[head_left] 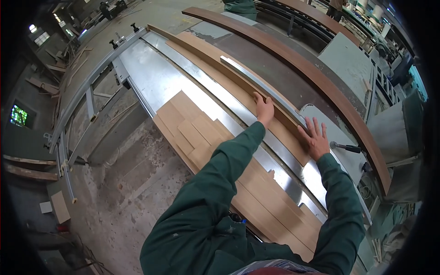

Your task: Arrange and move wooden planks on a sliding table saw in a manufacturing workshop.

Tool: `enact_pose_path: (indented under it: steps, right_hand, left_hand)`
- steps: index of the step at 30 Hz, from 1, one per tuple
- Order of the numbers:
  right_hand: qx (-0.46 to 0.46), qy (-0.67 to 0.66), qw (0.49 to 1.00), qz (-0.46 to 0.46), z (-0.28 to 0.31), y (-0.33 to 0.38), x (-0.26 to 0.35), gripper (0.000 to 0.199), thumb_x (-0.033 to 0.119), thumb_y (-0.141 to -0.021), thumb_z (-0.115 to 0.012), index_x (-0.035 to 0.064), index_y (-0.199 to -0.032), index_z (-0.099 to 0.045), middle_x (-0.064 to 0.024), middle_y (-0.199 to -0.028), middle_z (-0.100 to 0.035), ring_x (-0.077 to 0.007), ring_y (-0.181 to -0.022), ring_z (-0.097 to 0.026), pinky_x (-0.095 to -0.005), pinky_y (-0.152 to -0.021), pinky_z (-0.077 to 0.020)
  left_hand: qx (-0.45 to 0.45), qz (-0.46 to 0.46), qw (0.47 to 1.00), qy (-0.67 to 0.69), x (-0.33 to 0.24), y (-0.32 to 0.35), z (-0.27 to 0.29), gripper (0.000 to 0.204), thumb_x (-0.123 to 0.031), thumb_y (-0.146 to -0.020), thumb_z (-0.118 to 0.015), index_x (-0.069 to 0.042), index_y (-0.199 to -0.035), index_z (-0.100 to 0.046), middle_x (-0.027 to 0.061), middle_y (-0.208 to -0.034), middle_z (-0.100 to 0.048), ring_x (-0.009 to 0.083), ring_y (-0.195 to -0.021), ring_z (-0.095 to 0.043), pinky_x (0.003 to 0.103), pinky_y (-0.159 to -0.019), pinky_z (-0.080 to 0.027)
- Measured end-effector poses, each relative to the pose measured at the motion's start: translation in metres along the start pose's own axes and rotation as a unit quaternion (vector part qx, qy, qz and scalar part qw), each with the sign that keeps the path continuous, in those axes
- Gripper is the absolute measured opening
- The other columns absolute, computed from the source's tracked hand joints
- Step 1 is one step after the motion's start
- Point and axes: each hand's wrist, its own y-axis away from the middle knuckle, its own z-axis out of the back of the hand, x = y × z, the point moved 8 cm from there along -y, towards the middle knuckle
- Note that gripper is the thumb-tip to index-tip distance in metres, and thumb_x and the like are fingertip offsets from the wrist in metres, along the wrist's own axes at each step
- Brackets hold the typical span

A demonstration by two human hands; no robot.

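Boards [270, 201] lie partly hidden under the left sleeve [215, 178]. Left hand [264, 111] touches a long strip [236, 78], grip unclear; right hand [316, 141] spreads open.

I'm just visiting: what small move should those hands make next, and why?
Probably a gentle nudge of the upright wooden strip toward the silver bar: the two run side by side, the left hand is at the strip, the right hand spread nearby. Whether strip and bar touch is hard to tell.

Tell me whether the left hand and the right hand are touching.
Apart. The head view plainly shows part of the brown board between the left hand and the right hand.
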Motion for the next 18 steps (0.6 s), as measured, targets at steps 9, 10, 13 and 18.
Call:
enact_pose_path:
  steps: [9,10,13,18]
  right_hand:
    - [-0.033,0.028,0.999,0.004,-0.005,-0.001,0.003,0.084,-0.001,-0.079,-0.061,0.0333,-0.149,-0.028,-0.0047,-0.161,-0.008,-0.0319,-0.148,-0.009,-0.0553,-0.118,-0.0108]
    - [-0.043,0.034,0.999,0.004,-0.004,-0.004,0.004,0.083,-0.001,-0.08,-0.059,0.0337,-0.149,-0.028,-0.004,-0.161,-0.008,-0.0317,-0.148,-0.009,-0.0553,-0.118,-0.011]
    - [-0.041,0.046,0.998,0.001,0.0,-0.013,0.011,0.081,-0.001,-0.083,-0.055,0.0344,-0.15,-0.027,-0.0032,-0.161,-0.008,-0.0314,-0.148,-0.01,-0.0553,-0.118,-0.0114]
    - [-0.069,0.056,0.996,0.006,0.003,-0.032,0.023,0.071,0.004,-0.089,-0.048,0.0348,-0.149,-0.027,-0.0031,-0.161,-0.01,-0.031,-0.148,-0.01,-0.0552,-0.118,-0.012]
  left_hand:
    - [-0.017,0.011,1.0,-0.016,-0.009,0.001,0.01,0.072,-0.028,-0.098,-0.041,0.001,-0.151,-0.002,0.0236,-0.157,-0.009,0.0347,-0.146,-0.011,0.036,-0.118,-0.015]
    - [-0.019,0.011,1.0,-0.017,-0.009,-0.002,0.012,0.072,-0.028,-0.098,-0.041,0.001,-0.151,-0.002,0.0237,-0.157,-0.01,0.035,-0.146,-0.012,0.036,-0.118,-0.015]
    - [-0.028,-0.011,0.999,-0.035,-0.013,-0.012,0.021,0.073,-0.028,-0.097,-0.042,0.001,-0.151,-0.004,0.0254,-0.156,-0.013,0.0359,-0.145,-0.015,0.036,-0.118,-0.016]
    - [-0.045,-0.039,0.998,-0.025,-0.021,-0.027,0.042,0.078,-0.024,-0.09,-0.047,0.003,-0.15,-0.006,0.0292,-0.148,-0.032,0.0396,-0.136,-0.036,0.034,-0.111,-0.029]
